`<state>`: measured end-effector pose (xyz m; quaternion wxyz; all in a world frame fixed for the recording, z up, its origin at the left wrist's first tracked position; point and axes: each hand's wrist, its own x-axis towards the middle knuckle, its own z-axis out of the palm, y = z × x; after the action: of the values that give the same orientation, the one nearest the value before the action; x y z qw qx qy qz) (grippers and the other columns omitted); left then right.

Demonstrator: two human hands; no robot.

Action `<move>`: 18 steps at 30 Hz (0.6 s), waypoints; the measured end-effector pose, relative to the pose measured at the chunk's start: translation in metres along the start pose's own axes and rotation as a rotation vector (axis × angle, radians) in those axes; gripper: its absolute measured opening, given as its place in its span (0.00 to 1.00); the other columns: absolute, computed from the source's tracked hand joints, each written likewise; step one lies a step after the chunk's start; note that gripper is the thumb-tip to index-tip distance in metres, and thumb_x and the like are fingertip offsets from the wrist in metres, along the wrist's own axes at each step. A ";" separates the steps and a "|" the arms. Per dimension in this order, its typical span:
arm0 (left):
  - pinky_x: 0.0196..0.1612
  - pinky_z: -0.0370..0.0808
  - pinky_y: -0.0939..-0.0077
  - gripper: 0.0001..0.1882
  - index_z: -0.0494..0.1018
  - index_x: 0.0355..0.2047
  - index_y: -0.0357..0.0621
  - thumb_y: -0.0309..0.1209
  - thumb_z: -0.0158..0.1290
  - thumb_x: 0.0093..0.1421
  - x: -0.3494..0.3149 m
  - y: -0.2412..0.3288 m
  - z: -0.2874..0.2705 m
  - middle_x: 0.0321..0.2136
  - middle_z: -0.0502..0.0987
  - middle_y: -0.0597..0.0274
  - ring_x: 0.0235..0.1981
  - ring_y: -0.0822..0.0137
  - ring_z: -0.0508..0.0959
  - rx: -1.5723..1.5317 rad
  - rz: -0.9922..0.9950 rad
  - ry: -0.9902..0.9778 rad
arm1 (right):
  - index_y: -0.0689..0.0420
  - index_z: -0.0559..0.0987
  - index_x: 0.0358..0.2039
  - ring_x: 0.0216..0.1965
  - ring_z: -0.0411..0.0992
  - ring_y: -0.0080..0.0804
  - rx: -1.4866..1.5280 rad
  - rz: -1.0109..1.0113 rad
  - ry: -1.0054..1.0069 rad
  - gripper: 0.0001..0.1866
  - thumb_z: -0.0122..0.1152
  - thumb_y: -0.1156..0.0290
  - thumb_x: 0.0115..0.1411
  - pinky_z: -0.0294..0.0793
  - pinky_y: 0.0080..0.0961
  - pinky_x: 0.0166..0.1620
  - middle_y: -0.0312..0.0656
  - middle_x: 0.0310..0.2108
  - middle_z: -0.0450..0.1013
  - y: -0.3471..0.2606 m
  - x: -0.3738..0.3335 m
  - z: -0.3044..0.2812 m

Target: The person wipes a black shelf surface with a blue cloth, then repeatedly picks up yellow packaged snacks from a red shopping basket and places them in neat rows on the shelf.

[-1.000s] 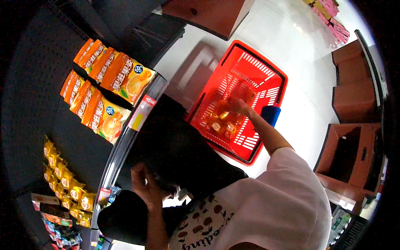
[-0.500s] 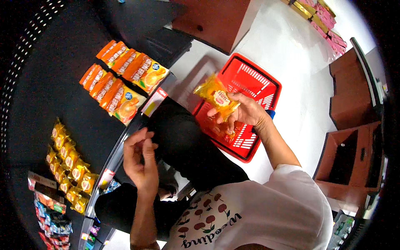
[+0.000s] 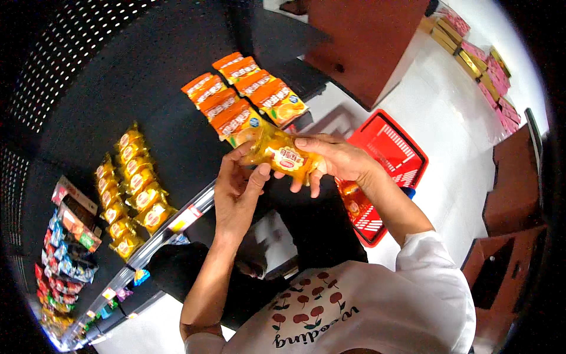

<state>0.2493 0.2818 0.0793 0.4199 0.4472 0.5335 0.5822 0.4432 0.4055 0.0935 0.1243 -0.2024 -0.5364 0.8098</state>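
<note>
A yellow see-through snack packet point(image 3: 282, 158) with a pale round label lies across my right hand point(image 3: 342, 160), whose thumb rests on top and fingers curl beneath. My left hand point(image 3: 234, 189) is at the packet's other end, its curled fingers and thumb about that end; the exact contact is partly hidden. Beyond them on the black shelf stand two rows of orange and yellow fruit-printed bags point(image 3: 236, 121). Similar yellow packets point(image 3: 141, 180) form two rows at the left. Below my right forearm, a red basket point(image 3: 407, 144) holds yellow packets point(image 3: 354, 200), partly covered by my arm.
A clear shelf edge strip with a price tag point(image 3: 186, 218) runs in front of me. Small colourful packs point(image 3: 62, 259) and flat boxes point(image 3: 79, 221) sit at the far left. Brown cabinets point(image 3: 513, 194) stand right; pink and gold boxes point(image 3: 483, 71) are stacked at the back right.
My right hand has brought the packet from over the basket toward the shelf side. My left hand has risen to meet the packet's end. The view has shifted, with the basket now further right.
</note>
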 end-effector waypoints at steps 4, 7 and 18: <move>0.34 0.74 0.81 0.28 0.62 0.56 0.39 0.39 0.59 0.62 -0.006 -0.017 -0.012 0.46 0.75 0.57 0.42 0.71 0.77 -0.123 -0.068 0.015 | 0.62 0.57 0.65 0.49 0.74 0.41 0.184 -0.164 0.100 0.33 0.50 0.55 0.68 0.83 0.41 0.38 0.48 0.55 0.68 0.022 0.033 0.026; 0.41 0.78 0.74 0.28 0.63 0.55 0.39 0.42 0.58 0.62 -0.009 -0.016 -0.021 0.46 0.75 0.56 0.44 0.67 0.77 -0.243 -0.209 -0.037 | 0.57 0.55 0.67 0.56 0.68 0.38 0.228 -0.271 0.037 0.30 0.48 0.59 0.70 0.79 0.43 0.48 0.45 0.59 0.63 0.031 0.055 0.048; 0.42 0.79 0.74 0.17 0.71 0.48 0.41 0.37 0.56 0.64 -0.001 -0.017 -0.065 0.41 0.77 0.64 0.43 0.72 0.78 -0.411 -0.089 0.176 | 0.59 0.63 0.63 0.54 0.68 0.29 -0.208 -0.407 0.093 0.28 0.53 0.59 0.67 0.74 0.29 0.54 0.42 0.55 0.68 0.024 0.110 0.082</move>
<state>0.1869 0.2660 0.0605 0.4794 0.2756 0.4575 0.6964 0.3083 0.3747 0.0778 0.2882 -0.1390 -0.6403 0.6983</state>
